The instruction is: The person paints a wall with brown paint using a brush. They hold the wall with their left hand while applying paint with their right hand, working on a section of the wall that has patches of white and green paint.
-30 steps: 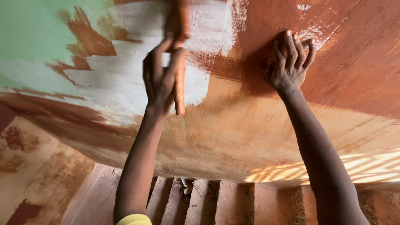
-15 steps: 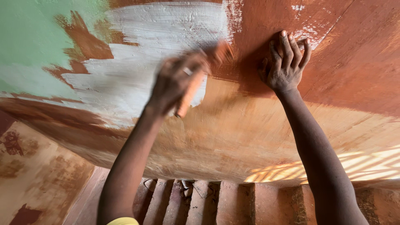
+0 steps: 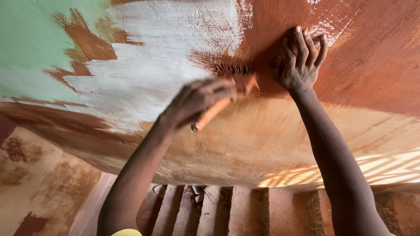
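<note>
Gripping a paintbrush (image 3: 227, 94), left hand (image 3: 199, 102) fingers clenched; right hand (image 3: 299, 65) fingers released, flat on painted surface (image 3: 175, 57).

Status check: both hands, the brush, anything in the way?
Left hand gripping paintbrush, bristles on curved painted surface. Right hand flat against it beside the brush, close. Nothing else between.

Both forearms are bare, with no gloves, rings or watch visible. The left hand (image 3: 199, 100) appears motion-blurred. A yellow sleeve edge (image 3: 127, 232) shows at the near left arm.
</note>
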